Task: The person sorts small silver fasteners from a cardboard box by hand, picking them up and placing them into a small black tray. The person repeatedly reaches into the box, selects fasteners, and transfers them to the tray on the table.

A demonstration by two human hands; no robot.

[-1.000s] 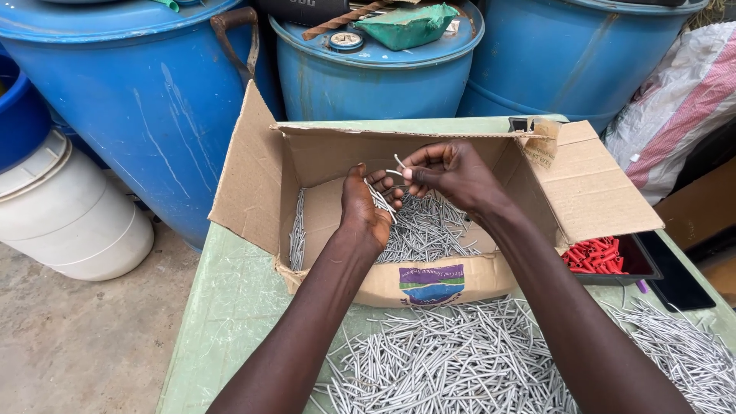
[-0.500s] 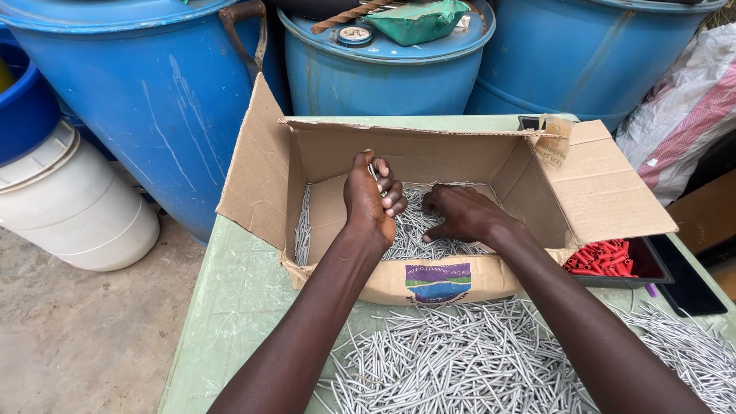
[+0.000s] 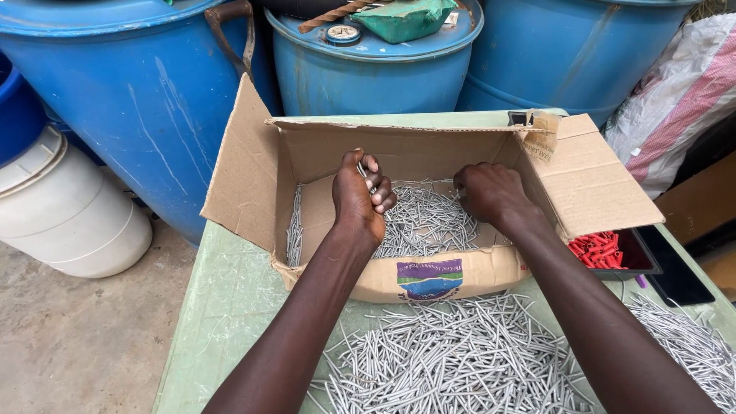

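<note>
- The left hand (image 3: 360, 201) is curled into a fist around a small bunch of nails (image 3: 363, 173), held just above the heap inside the cardboard box (image 3: 249, 172).
- The right hand (image 3: 491, 192) reaches down into the box, fingers bent onto the loose nails (image 3: 425, 218) on its floor; whether it pinches any cannot be told.
- The box lies open on a pale green table (image 3: 222, 307), flaps spread left and right, with a rectangular blue, purple and green label (image 3: 429, 277) on its front wall.
- A wide heap of silver nails (image 3: 460, 360) covers the table in front of the box.
- A black tray of red plastic plugs (image 3: 602, 249) sits just right of the box.
- Blue barrels (image 3: 138, 92) stand behind; a green packet (image 3: 402, 17) lies on the middle one.
- A white bucket (image 3: 69, 215) stands on the ground at left.
</note>
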